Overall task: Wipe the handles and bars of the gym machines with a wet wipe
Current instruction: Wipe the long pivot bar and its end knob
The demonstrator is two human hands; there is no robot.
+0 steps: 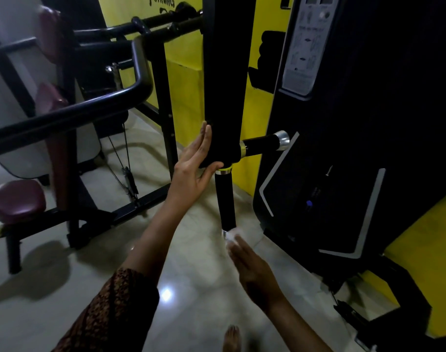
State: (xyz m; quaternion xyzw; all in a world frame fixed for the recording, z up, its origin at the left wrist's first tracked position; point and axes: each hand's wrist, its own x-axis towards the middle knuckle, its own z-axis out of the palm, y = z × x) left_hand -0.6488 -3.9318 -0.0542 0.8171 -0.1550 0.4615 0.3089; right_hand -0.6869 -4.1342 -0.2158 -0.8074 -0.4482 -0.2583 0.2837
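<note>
A black padded machine arm (225,80) hangs down the middle of the head view. My left hand (191,171) rests flat against its lower left side, fingers straight and thumb under its end. Below it a black foam handle (225,201) points downward, and a second handle (263,143) with a chrome cap sticks out to the right. My right hand (252,268) is blurred and presses a white wet wipe (232,236) against the chrome bottom tip of the lower handle; its fingers look straight.
A black weight-stack tower (343,148) with an instruction label stands close on the right. To the left are a curved black bar (72,113), maroon seat pads (16,199) and a cable. Yellow walls lie behind. My bare foot (232,336) stands on the glossy floor.
</note>
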